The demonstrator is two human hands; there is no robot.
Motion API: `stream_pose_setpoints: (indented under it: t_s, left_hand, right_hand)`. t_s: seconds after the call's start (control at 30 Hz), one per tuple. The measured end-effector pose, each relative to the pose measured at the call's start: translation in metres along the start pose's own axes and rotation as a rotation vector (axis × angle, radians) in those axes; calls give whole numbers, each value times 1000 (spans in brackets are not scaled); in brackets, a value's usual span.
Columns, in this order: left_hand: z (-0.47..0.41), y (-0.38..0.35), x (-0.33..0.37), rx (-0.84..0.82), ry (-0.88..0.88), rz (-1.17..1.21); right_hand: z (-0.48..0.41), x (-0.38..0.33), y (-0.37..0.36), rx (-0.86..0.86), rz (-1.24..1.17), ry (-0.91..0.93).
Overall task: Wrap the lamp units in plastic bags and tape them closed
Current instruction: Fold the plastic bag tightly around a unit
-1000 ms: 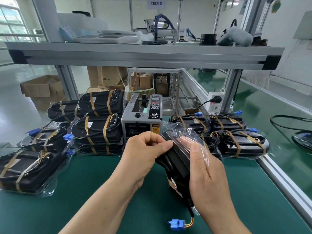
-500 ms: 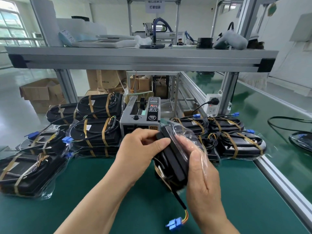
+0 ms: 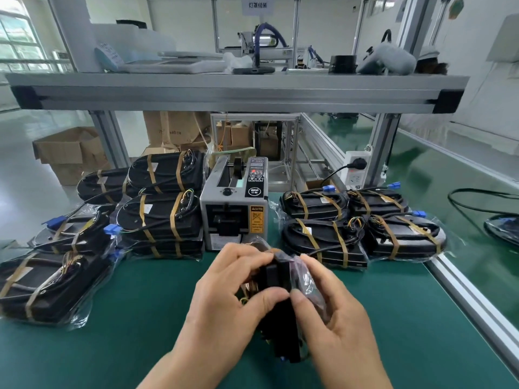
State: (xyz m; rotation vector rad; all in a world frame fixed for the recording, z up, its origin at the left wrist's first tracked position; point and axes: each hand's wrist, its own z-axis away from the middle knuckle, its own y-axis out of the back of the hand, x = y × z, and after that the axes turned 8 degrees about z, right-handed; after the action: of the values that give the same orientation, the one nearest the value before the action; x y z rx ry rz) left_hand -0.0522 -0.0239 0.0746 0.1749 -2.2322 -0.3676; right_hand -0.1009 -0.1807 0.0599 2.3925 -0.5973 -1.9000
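Observation:
A black lamp unit (image 3: 276, 279) stands on edge between my hands above the green mat (image 3: 140, 332), with a clear plastic bag (image 3: 304, 276) wrapped around it. My left hand (image 3: 233, 299) grips the unit from the left, its thumb across the near face. My right hand (image 3: 334, 318) holds it from the right, thumb pressing the bag against the unit. The unit's lower end and its connector are mostly hidden between my hands. The grey tape dispenser (image 3: 234, 203) stands just behind.
Bagged and taped lamp units lie stacked to the left (image 3: 160, 217) and in a group to the right (image 3: 359, 223) of the dispenser. An aluminium shelf (image 3: 236, 91) spans overhead. The table's metal edge rail (image 3: 471, 301) runs along the right. Cardboard boxes (image 3: 70, 153) sit behind.
The unit has turned more upright and come lower and nearer to me. My left hand has wrapped further round it, and the blue connector has gone out of sight.

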Motion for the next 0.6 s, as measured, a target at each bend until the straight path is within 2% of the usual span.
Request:
stream_pose_setpoints:
  t_s: [0.1,0.27,0.43,0.6]
  left_hand:
    - [11,-5,-1,13,-84,-18]
    - [27,-17,-10,66,-186,-22]
    - [35,-22,-17,58,-177,-23]
    - [36,-27,-18,75,-179,-20]
  right_hand:
    - [4,-2,-1,-53,56,-26]
    - [11,6,-10,-42,38,-44]
    - [16,16,-20,77,54,-3]
    - [16,20,-25,238,-71,-37]
